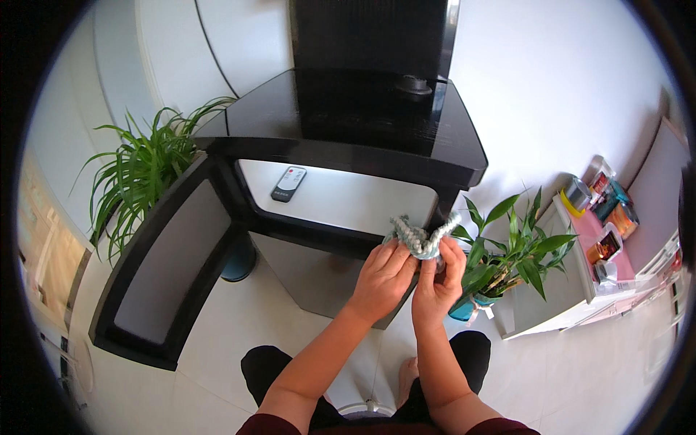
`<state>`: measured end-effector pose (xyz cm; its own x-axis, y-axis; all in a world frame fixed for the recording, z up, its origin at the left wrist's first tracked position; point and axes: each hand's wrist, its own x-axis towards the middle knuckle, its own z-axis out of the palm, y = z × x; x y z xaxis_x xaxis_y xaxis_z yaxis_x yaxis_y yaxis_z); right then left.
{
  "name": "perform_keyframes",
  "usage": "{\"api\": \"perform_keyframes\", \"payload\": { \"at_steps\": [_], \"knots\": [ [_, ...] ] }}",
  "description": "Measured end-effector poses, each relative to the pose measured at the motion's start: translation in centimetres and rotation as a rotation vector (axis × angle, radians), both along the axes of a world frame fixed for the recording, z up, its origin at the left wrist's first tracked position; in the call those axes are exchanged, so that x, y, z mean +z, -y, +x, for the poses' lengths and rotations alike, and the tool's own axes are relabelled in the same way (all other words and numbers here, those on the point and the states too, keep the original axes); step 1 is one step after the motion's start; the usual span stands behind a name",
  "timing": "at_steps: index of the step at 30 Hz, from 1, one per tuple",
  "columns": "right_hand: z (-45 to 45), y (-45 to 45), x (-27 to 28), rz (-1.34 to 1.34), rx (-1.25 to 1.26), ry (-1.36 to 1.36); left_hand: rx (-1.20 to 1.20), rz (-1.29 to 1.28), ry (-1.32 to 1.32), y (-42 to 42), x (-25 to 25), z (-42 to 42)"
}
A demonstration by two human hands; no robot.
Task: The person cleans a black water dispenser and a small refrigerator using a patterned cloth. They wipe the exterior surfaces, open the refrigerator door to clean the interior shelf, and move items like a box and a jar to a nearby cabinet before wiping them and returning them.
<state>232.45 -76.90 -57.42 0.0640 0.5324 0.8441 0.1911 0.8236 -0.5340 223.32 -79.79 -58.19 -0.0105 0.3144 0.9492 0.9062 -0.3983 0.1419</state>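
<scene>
Both hands hold a bunched piece of pale green and white knitted or crocheted fabric (pixel 417 239) between their fingertips. My left hand (pixel 384 277) pinches its left side, fingers pointing up. On its right side, my right hand (pixel 439 280) grips with thumb and fingers. The fabric is folded into a V shape above the fingers. Behind it lies the shelf opening of a black TV stand (pixel 348 149), where a black and white remote control (pixel 289 184) rests on the pale shelf surface (pixel 348 198).
A curved door (pixel 168 261) of the stand hangs out at left. Potted leafy plants stand left (pixel 144 168) and right (pixel 508 250). A white cabinet (pixel 549 288) with a pink top holds small packages and tape at far right. A black screen (pixel 372 38) rises at the back.
</scene>
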Motion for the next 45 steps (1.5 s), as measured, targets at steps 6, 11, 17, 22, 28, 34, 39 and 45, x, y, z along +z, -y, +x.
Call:
{"api": "perform_keyframes", "payload": {
  "at_steps": [6, 11, 17, 22, 28, 34, 39, 45],
  "knots": [
    [-3.7, 0.6, 3.6, 0.221, -0.127, 0.451, 0.228, -0.145, 0.028, 0.9, 0.6, -4.3],
    [-7.2, -2.1, 2.6, 0.210, -0.293, 0.800, 0.250, -0.219, 0.082, 1.4, -1.0, -7.6],
    [-11.7, -4.9, 2.9, 0.053, -0.193, 1.009, 0.350, -0.183, 0.141, 1.9, -0.9, -9.5],
    [-12.6, -6.0, 3.5, -0.047, -0.160, 1.084, 0.411, -0.151, 0.128, 1.2, -1.2, -9.3],
    [-10.5, -4.7, 2.4, 0.136, 0.212, 1.003, 0.235, -0.065, 0.198, 3.4, -2.1, -9.6],
    [-9.6, -0.9, 2.0, 0.315, -0.266, 0.996, 0.148, -0.131, 0.219, 5.3, -3.4, -10.8],
    [-12.0, 1.5, -0.8, 0.475, -0.067, 0.898, 0.274, -0.170, 0.329, 6.9, -5.5, -12.5],
    [-16.9, 2.8, -2.8, 0.496, 0.114, 0.840, 0.416, -0.228, 0.508, 8.1, -7.7, -14.0]
  ]
}}
